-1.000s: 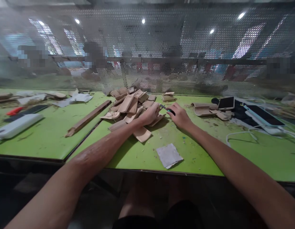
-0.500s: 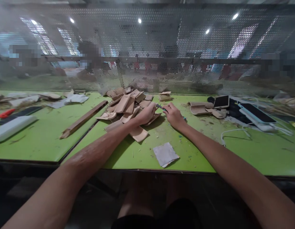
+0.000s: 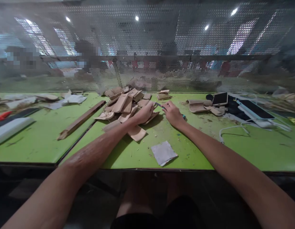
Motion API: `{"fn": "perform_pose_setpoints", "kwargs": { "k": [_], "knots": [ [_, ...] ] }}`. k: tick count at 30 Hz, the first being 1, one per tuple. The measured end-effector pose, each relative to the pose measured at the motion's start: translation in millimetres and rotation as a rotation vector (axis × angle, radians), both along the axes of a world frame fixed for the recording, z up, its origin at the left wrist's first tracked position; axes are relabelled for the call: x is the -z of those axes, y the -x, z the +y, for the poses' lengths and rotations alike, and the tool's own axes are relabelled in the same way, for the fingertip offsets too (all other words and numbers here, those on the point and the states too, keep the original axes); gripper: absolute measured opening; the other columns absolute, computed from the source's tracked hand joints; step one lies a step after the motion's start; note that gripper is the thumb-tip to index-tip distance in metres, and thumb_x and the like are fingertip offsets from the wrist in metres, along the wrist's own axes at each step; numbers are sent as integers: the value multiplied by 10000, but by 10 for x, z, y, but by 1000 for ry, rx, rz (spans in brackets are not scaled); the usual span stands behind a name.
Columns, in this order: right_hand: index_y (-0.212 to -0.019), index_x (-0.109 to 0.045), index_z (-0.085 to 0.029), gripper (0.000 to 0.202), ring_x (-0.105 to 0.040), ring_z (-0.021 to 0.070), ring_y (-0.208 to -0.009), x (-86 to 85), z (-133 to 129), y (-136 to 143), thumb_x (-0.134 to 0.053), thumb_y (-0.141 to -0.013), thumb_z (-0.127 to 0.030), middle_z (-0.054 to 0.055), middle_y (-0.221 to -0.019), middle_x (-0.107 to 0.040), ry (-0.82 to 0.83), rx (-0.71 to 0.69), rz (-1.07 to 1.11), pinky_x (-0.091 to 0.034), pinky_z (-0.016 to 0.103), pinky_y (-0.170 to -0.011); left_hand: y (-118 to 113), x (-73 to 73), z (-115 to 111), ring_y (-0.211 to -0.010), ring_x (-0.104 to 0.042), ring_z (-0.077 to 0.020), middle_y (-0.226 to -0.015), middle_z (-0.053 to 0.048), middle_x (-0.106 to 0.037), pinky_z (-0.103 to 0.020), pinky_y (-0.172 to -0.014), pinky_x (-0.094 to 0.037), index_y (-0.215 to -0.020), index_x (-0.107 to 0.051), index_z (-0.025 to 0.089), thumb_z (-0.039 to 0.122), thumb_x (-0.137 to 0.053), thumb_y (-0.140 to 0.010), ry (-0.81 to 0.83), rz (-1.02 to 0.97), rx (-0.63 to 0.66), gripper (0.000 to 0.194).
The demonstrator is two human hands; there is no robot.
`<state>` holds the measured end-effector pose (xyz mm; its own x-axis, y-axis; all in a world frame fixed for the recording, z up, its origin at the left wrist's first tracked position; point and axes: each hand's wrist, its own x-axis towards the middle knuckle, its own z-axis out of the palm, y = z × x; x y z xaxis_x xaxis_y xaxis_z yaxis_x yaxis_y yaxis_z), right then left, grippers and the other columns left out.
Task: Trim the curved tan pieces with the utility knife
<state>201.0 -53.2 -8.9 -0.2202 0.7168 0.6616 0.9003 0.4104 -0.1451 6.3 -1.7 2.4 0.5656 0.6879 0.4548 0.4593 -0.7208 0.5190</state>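
Note:
My right hand (image 3: 172, 114) is closed around a utility knife (image 3: 158, 104), its grey blade pointing left and a green handle end showing behind the palm. Close by on the left, the fingers of my left hand (image 3: 145, 114) are closed near the blade tip; whatever they pinch is too small and hidden to name. Under and behind that hand lies a heap of curved, pale brown bamboo-like pieces (image 3: 122, 103). One flat piece (image 3: 137, 133) lies in front of the heap, below my left wrist. A grey square sheet (image 3: 164, 153) rests near the table's front edge.
A long wooden strip (image 3: 81, 120) lies left on the green table (image 3: 197, 152). Further left are a white oblong object (image 3: 12, 129) and a red-handled tool (image 3: 3, 115). Phones (image 3: 256, 109), a white cable (image 3: 233, 128) and a curved piece (image 3: 200, 106) lie right. Perforated mesh (image 3: 147, 73) stands behind.
The whole view has shifted slightly, with everything a little further left and up. Both hands keep nearly the same pose, and the knife still points at the left fingers.

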Motion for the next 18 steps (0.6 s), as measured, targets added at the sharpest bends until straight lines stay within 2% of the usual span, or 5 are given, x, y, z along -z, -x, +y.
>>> {"fn": "perform_pose_setpoints", "kwargs": {
  "k": [4,8,10,13,18],
  "knots": [
    [-1072,-708,-184,283,-560,240,-840,31,86,-155,-457,-941,-191,132,-1032,-592,-3,77,56,-485,390,-773,6,9,0,-646,-394,-135,-677,21,-431,-295,-603,-268,-777,-298,229,208,-403,-982,-15,-7,26,232],
    [-1037,-712,-173,268,-573,247,-837,-20,131,-343,-467,-932,-201,130,-1009,-595,-27,153,114,-482,397,-775,11,46,29,-654,-398,-139,-691,17,-432,-299,-606,-264,-780,-295,229,224,-412,-977,-33,-43,28,229],
    [-1071,-702,-180,275,-584,265,-890,-65,108,-340,-461,-943,-215,137,-1050,-600,-30,128,118,-480,413,-806,10,57,45,-651,-389,-135,-695,18,-428,-298,-606,-259,-770,-293,228,218,-436,-965,-49,-49,24,242],
    [-1123,-683,-190,286,-588,279,-972,-109,29,-206,-450,-961,-224,137,-1086,-605,-12,8,85,-475,418,-852,8,53,57,-636,-360,-130,-673,29,-411,-297,-603,-252,-758,-298,228,223,-478,-950,-54,-31,12,263],
    [-1104,-675,-178,239,-595,246,-941,-100,-93,20,-487,-958,-205,119,-1064,-611,45,-104,16,-477,372,-854,7,29,47,-624,-353,-127,-644,45,-407,-293,-588,-246,-763,-315,228,224,-539,-926,-20,-5,-27,277]
  ]
}}
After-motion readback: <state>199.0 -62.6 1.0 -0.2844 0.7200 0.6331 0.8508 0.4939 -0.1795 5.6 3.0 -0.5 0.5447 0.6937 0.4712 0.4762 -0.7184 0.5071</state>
